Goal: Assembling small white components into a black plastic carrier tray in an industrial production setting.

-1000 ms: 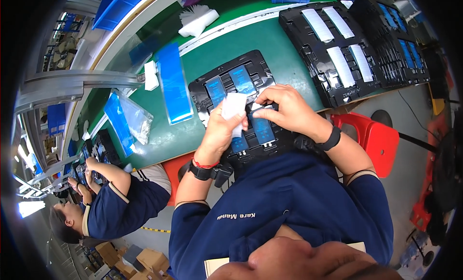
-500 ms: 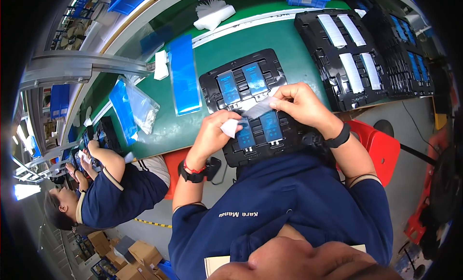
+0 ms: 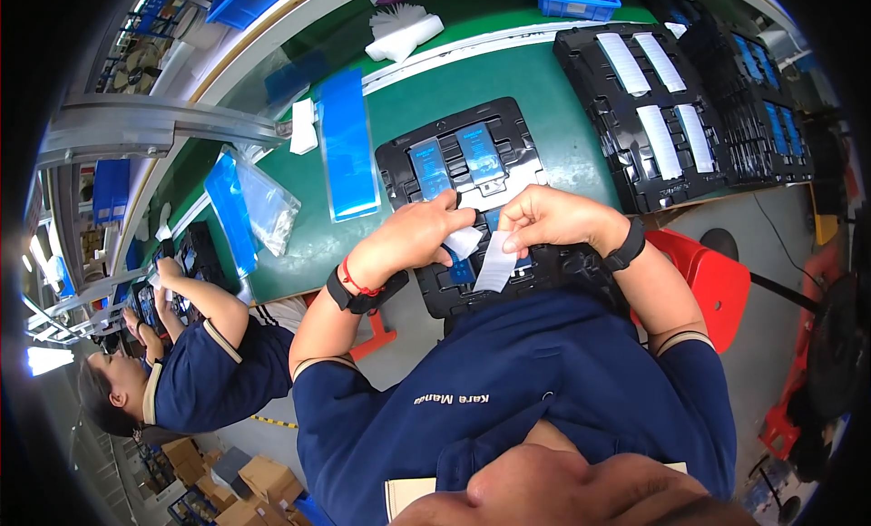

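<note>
My right hand (image 3: pixel 562 219) pinches the top of a pale, translucent strip (image 3: pixel 494 265), which hangs over the near half of a black moulded tray (image 3: pixel 396 154). My left hand (image 3: pixel 413 234) is bent over the tray's left side, fingers closed around a small white wad (image 3: pixel 464 243); some fingertips are hidden. In the tray lie flat blue-and-black battery packs: a far left battery (image 3: pixel 429 166) and a far right battery (image 3: pixel 481 152) show plainly. The nearer batteries are partly covered by my hands and the strip.
Blue film sheets (image 3: pixel 347 145) and a clear bag (image 3: pixel 270 204) lie left on the green table (image 3: pixel 426 86). Right stand black trays with white strips (image 3: pixel 621 63). Blue bins (image 3: pixel 581 2) sit beyond. A red stool (image 3: pixel 708 286) is at right; a co-worker (image 3: pixel 204 354) works at left.
The right hand has moved down and slightly left, and the strip now hangs toward me rather than stretching between both hands. My left hand has shifted right and turned over the tray.
</note>
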